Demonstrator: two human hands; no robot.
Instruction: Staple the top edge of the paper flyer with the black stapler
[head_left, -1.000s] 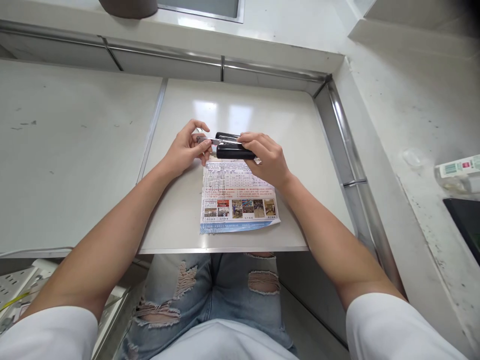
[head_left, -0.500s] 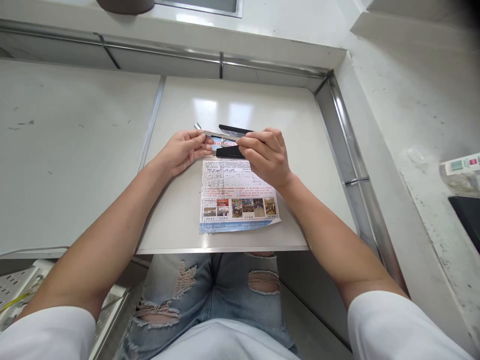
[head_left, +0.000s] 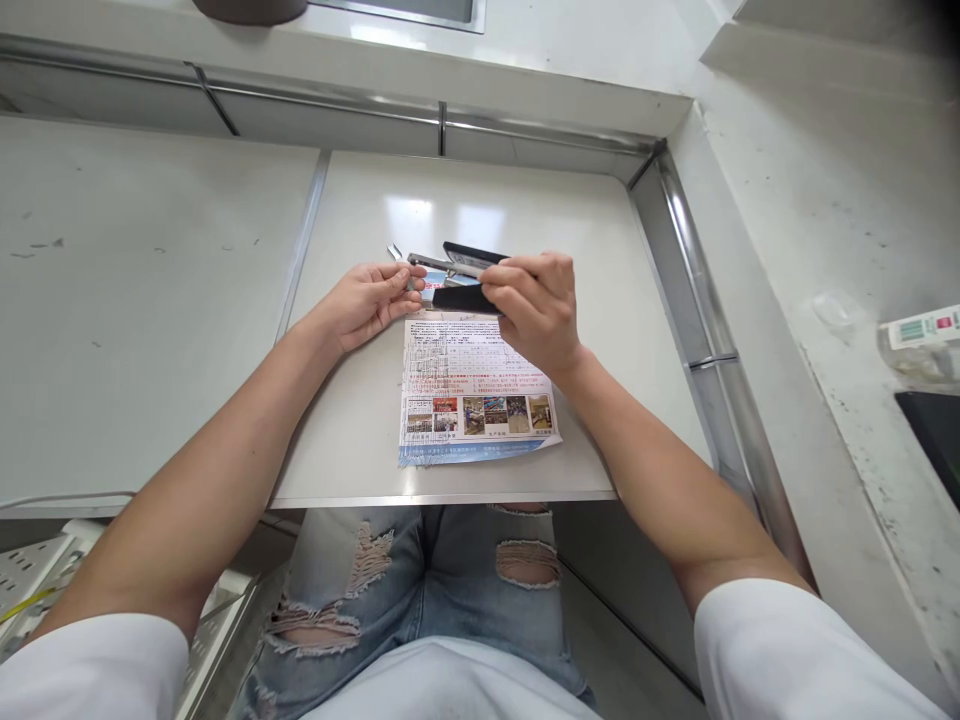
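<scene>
My right hand (head_left: pixel 534 300) grips a black stapler (head_left: pixel 465 298), which is opened wide. Its black cover is lifted, and the metal staple channel shows between cover and base, pointing left. Close to the front end of that channel, my left hand (head_left: pixel 379 300) is closed, thumb against fingertips. From its pinch a short shiny metal strip (head_left: pixel 394 253), looking like a row of staples, sticks up. Beneath both hands lies a printed leaflet (head_left: pixel 480 390) with small photos and a blue lower band; dense thin marks run down its left side. The stapler and right hand cover part of its upper end.
The white table (head_left: pixel 360 420) has a metal seam on the left and a raised ledge with steel trim behind and right. A clear container with a label (head_left: pixel 926 340) and a black object (head_left: pixel 934 430) sit on the right ledge.
My right hand has moved slightly right and up with the stapler, tilting it. The channel's front end now stands apart from the metal strip in my left hand, which has barely moved.
</scene>
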